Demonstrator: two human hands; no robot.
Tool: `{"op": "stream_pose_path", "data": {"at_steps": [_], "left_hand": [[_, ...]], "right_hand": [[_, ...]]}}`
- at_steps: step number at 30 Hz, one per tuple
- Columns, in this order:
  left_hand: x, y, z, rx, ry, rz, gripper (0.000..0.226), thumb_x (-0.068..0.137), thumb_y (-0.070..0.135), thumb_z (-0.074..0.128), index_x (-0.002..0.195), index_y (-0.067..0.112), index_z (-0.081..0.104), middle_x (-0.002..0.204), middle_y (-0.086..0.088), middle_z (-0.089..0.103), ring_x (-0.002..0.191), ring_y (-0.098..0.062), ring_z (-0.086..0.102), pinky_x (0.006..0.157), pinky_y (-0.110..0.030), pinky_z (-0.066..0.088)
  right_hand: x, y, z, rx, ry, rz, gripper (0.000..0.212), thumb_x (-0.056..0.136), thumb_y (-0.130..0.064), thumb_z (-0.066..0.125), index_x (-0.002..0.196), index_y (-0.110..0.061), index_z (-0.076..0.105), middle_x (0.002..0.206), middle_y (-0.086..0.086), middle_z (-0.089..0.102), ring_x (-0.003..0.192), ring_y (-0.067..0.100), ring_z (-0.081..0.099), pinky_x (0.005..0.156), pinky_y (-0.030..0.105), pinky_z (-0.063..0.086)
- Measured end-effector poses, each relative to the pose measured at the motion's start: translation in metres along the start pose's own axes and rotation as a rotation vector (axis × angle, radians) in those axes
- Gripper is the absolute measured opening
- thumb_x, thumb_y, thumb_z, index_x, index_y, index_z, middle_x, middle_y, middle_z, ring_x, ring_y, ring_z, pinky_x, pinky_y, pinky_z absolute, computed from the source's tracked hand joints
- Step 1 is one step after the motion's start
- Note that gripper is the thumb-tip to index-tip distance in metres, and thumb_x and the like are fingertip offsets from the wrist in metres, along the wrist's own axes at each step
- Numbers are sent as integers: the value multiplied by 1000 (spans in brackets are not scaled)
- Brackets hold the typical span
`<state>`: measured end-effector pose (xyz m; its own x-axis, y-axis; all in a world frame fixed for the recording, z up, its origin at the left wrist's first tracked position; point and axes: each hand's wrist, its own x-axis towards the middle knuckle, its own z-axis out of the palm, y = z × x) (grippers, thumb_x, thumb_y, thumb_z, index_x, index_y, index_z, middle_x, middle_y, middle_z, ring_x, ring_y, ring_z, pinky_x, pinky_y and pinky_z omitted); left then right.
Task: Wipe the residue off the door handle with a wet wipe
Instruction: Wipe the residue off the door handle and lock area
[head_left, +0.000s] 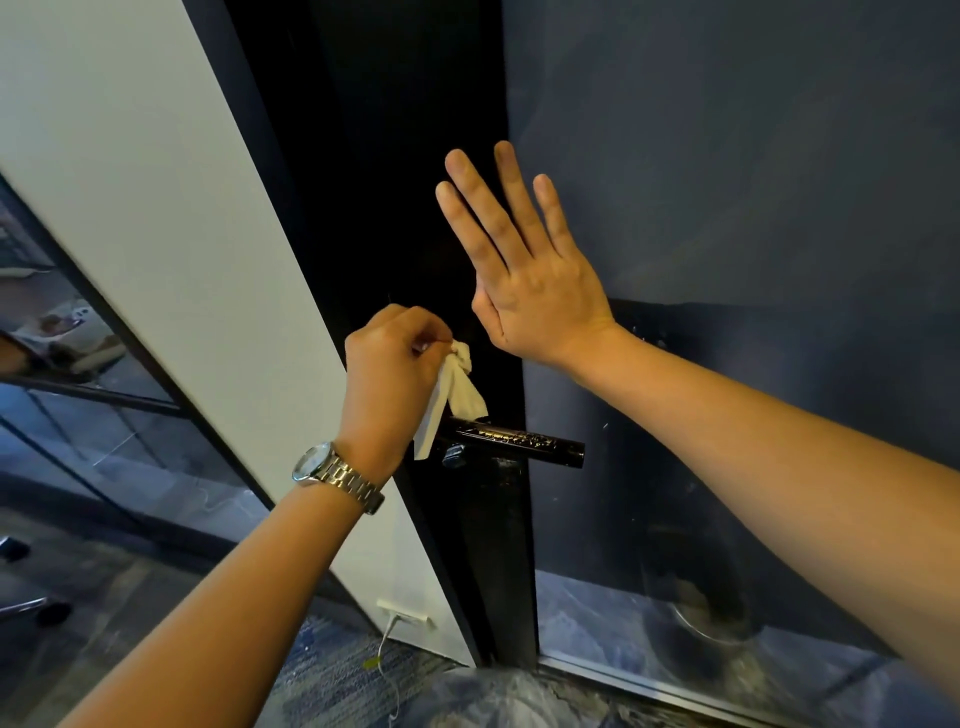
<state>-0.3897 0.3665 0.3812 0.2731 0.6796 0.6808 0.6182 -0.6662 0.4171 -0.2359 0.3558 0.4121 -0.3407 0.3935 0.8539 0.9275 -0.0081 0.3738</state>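
Left hand (392, 364) pinches wet wipe (454, 395) above door handle (511, 441), right hand (524, 270) flat, fingers spread, bracing door (395, 182); should press wipe along the speckled handle.

wipe (453, 392) above door handle (514, 441), left hand (392, 374) left of right hand (524, 275)

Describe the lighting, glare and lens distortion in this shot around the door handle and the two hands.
Head view: wide-angle lens bows the white wall and door edges; the dark door is underexposed, nearly featureless; small highlights glint on the glossy door handle, showing pale residue streaks; left hand pinching the wet wipe and the flat right hand are evenly lit and sharp; floor at the edges looks smeared.
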Motion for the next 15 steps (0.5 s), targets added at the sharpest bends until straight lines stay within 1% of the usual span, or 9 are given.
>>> {"op": "stream_pose_path", "data": {"at_steps": [2,4,5,6,8,10,12,13,15], "left_hand": [[-2,-3,2,-1,-9,-53,8,83,8,63,86,4,69,87,-9,67,77,-10,57,69,-1,39],[1,-4,4,-43,-14,-71,7,83,5,62,85,1,68,87,-13,67,78,-20,62,74,-10,40],[4,-2,3,-41,-24,-83,7,83,4,62,84,1,68,87,-14,67,79,-21,62,74,-15,42],[5,0,1,-15,-33,-100,8,84,4,61,85,0,68,88,-13,67,79,-18,61,74,-18,43],[5,-1,-2,27,-45,-133,10,86,5,58,88,-1,67,90,-15,67,77,-16,57,72,-21,44],[1,-5,-4,39,-86,-199,12,88,3,55,92,-3,65,90,-20,66,73,-21,57,64,-24,44],[-5,-9,-2,53,-150,-272,14,88,2,54,96,-5,63,88,-21,64,71,-22,56,57,-20,42],[-6,-11,-1,58,-174,-292,15,88,1,54,97,-5,62,88,-21,63,73,-23,57,58,-20,42],[-5,-12,-1,85,-170,-281,12,86,-1,54,93,-5,62,89,-22,65,78,-30,61,66,-27,44]], "right_hand": [[0,0,0,8,0,0,61,82,-14,47,142,-6,35,146,14,39,135,39,33,112,47,21],[0,-1,0,5,2,1,61,82,-13,47,141,-6,35,146,14,40,135,39,34,112,47,22],[0,-1,0,5,2,1,61,82,-13,47,141,-6,35,146,14,40,135,39,34,112,47,23],[0,-1,-1,8,2,2,61,82,-13,47,141,-6,35,146,14,40,135,39,34,112,47,23],[0,0,-2,16,1,2,61,82,-13,47,141,-6,35,146,14,39,135,39,34,112,47,22],[0,0,-2,21,-2,0,60,83,-13,46,142,-5,35,147,14,39,136,39,32,113,47,20],[-1,0,-1,13,-7,-3,61,83,-14,46,142,-6,35,147,14,38,136,39,32,113,47,20],[0,0,-1,6,-9,-2,61,82,-14,46,142,-6,35,147,14,38,136,39,32,113,47,20],[0,-1,0,-2,-8,6,61,82,-14,47,142,-6,35,147,14,38,136,39,32,113,47,19]]}}
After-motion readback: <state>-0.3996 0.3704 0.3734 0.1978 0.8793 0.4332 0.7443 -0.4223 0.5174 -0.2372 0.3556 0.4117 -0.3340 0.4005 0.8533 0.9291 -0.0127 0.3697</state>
